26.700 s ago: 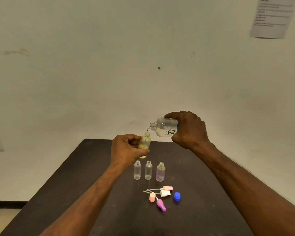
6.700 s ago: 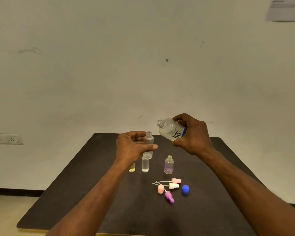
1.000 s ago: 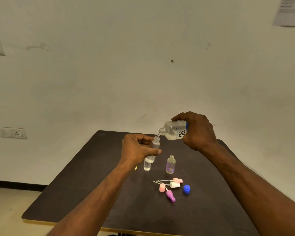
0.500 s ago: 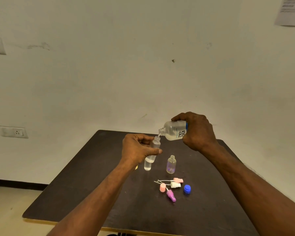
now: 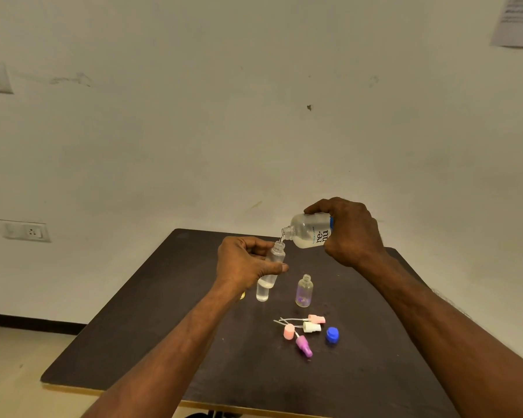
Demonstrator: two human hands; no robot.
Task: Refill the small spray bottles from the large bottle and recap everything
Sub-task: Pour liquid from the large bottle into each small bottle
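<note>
The right hand [image 5: 349, 233] tips the large bottle [image 5: 310, 230], neck down, over a small bottle [image 5: 274, 262] gripped by the left hand [image 5: 243, 267] above the surface [image 5: 151, 327].

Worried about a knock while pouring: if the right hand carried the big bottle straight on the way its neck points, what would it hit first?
Most likely the small bottle held in the left hand: the big bottle, gripped by the right hand, has its mouth just above that open neck. Depth looks aligned, though one view cannot confirm.

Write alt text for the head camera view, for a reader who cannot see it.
The right hand tips a large bottle over a small bottle held in the left hand, above a dark table. Two more open bottles, four spray tops and a blue cap sit below.
</note>
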